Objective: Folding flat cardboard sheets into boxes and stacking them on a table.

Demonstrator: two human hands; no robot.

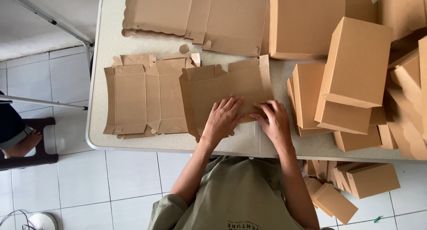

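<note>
While both hands (249,119) press it, cardboard blank (222,94) lies lengthwise left-right.

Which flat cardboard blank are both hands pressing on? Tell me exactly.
The flat blank at the table's near edge, under the left hand and right hand. The stack of blanks to its left lies untouched.

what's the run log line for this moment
left hand: flat on cardboard blank | right hand: pressing same blank | folded boxes: right
</note>
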